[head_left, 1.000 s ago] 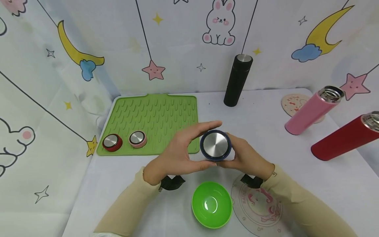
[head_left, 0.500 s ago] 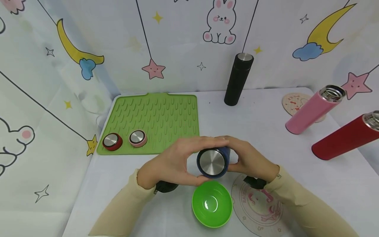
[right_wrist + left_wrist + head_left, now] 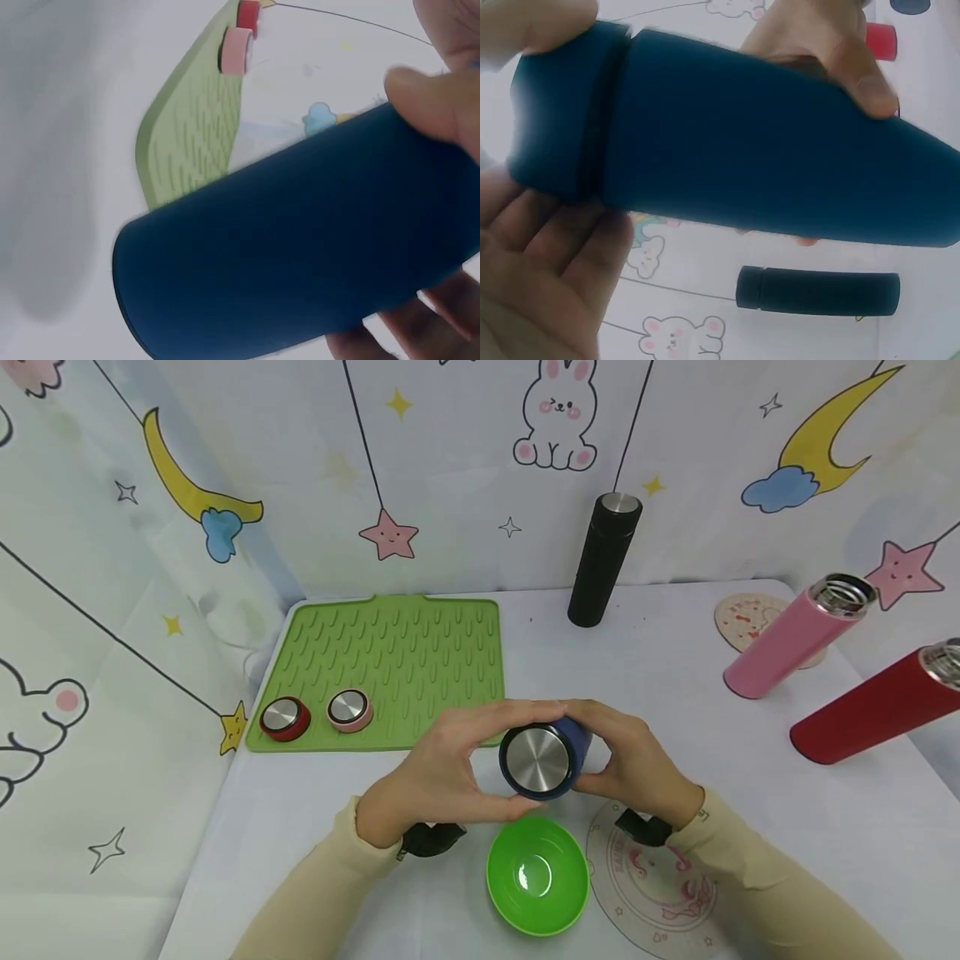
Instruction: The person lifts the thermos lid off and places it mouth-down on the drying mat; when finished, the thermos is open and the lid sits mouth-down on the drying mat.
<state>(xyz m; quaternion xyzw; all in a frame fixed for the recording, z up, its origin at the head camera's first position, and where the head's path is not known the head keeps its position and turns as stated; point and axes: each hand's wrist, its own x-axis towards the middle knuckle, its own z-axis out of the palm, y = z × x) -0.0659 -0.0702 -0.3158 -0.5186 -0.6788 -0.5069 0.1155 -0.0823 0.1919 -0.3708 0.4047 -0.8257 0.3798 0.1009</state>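
Note:
Both hands are on a dark blue thermos flask [image 3: 772, 142], tilted with its steel-topped lid [image 3: 536, 762] facing me. My left hand [image 3: 438, 768] grips the lid, thumb below and fingers over the top. Farther down the body, my right hand [image 3: 641, 764] holds the flask, its thumb and fingers on opposite sides. In the left wrist view a dark narrow band separates lid from body; whether the lid is loose I cannot tell. The flask's lower end appears in the right wrist view. A green bowl [image 3: 537, 877] stands just below the hands.
A red lid [image 3: 285, 719] and a pink lid [image 3: 349, 710] sit on a green mat [image 3: 405, 652] at left. A black flask [image 3: 603, 560] stands at the back. Lidless pink [image 3: 795, 639] and red [image 3: 873, 706] flasks stand right. A round printed mat [image 3: 652, 881] lies beside the bowl.
The flask has tipped so that its side shows, and it sits slightly lower than a second ago. Both hands moved with it, and the left hand's fingers now reach farther over the lid.

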